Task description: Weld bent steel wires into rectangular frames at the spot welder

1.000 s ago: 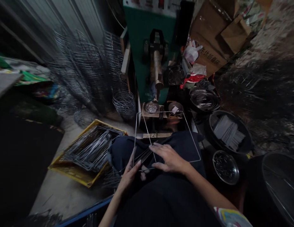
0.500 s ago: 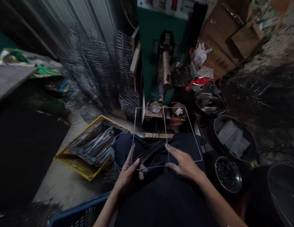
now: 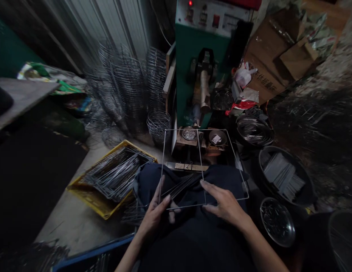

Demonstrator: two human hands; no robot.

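A rectangular wire frame (image 3: 235, 158) lies over my lap, reaching forward to the base of a green machine (image 3: 198, 83). One straight wire (image 3: 200, 158) crosses the frame front to back. My left hand (image 3: 157, 211) grips the frame's near left corner, fingers closed on the wire, above a bundle of loose rods (image 3: 178, 187) on my lap. My right hand (image 3: 224, 204) pinches the near end of the cross wire where it meets the frame's near edge.
A yellow crate (image 3: 90, 200) of wire frames sits on the floor at left, stacked wire racks (image 3: 121, 87) behind it. Black tubs (image 3: 303, 196) and a metal bowl (image 3: 278, 221) of small parts stand at right. Cardboard boxes (image 3: 272, 53) lie at back right.
The cross wire has swung from a diagonal to nearly straight across the frame, and my right hand has slid right along the near edge. The camera has tilted up slightly.
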